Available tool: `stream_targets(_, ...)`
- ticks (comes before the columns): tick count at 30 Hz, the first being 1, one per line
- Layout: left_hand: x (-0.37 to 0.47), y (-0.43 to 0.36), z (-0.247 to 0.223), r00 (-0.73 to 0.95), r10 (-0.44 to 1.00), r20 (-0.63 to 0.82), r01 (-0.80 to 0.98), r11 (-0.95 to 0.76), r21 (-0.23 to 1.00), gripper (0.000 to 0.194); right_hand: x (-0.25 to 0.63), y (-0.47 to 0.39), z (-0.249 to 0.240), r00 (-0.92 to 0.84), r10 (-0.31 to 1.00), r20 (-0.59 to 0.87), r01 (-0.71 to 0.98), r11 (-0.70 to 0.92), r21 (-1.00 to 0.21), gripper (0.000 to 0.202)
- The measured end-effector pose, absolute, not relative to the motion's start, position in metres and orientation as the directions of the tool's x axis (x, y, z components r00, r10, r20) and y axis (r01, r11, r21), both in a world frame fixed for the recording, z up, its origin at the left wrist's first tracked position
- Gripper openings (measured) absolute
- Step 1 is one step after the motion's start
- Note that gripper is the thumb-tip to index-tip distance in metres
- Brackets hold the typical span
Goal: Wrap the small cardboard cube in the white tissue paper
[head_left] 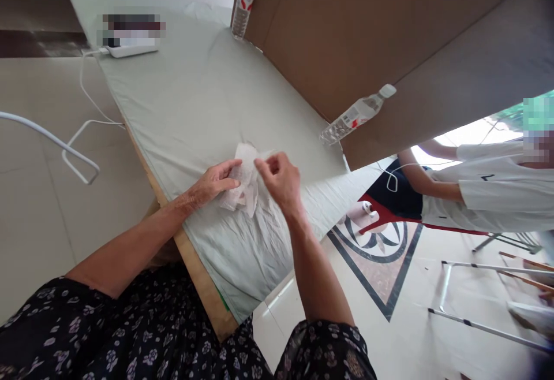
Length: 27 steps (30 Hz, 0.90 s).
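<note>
Two hands work at the counter's near edge: the left hand (214, 182) and the right hand (280, 179), both pinching one crumpled white tissue (243, 186). One pale green cloth (194, 114) covers the one counter (203, 287). Two clear plastic water bottles are there: one bottle standing upright (243, 2) at the far edge, and one bottle lying on its side (357, 114) by the right edge. One white power strip (132, 50) sits near the far left corner, with one white cable (86, 94) running off it. One large brown cardboard sheet (346, 28) leans along the right edge. One other person in a white shirt (489, 186) sits beyond the counter.
</note>
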<state>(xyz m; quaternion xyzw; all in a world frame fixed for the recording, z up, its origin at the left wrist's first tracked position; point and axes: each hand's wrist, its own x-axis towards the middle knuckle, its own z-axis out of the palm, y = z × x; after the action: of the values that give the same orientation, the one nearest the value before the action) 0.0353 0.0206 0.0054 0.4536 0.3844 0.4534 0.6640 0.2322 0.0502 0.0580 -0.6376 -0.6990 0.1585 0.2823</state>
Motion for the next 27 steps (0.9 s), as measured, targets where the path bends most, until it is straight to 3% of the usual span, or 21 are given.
stream_targets(3,0.034,0.022,0.003,0.275,0.959,-0.063,-0.207,0.123,0.971,0.077,0.222,0.039,0.044,0.004,0.996,0.091,0.85,0.045,-0.525,0.038)
stream_targets(5,0.033,0.023,0.002,0.261,0.965,-0.025,-0.148,0.065,0.987,0.075,0.221,0.043,0.033,0.05,0.996,0.079,0.836,0.002,-0.549,0.029)
stream_targets(8,0.033,0.022,0.001,0.184,0.98,0.074,0.061,-0.087,0.994,0.065,0.231,0.048,0.019,0.065,0.986,0.155,0.712,0.063,-0.699,0.024)
stream_targets(12,0.037,0.018,0.003,0.071,0.968,0.24,0.41,-0.248,0.878,0.047,0.241,0.041,0.002,0.098,0.965,0.241,0.506,0.16,-0.847,0.025)
stream_targets(18,0.037,0.012,0.012,-0.004,0.985,0.171,0.509,-0.145,0.849,0.01,0.245,0.038,-0.013,0.183,0.959,0.216,0.337,0.145,-0.93,0.029)
stream_targets(24,0.008,0.024,0.019,-0.162,0.914,0.371,0.674,-0.172,0.718,0.014,0.256,0.048,-0.015,0.262,0.943,0.207,0.299,0.125,-0.946,0.032)
stream_targets(27,0.0,0.037,0.012,-0.164,0.93,0.33,0.753,-0.098,0.651,0.016,0.26,0.053,-0.015,0.286,0.935,0.208,0.314,0.114,-0.943,0.033)
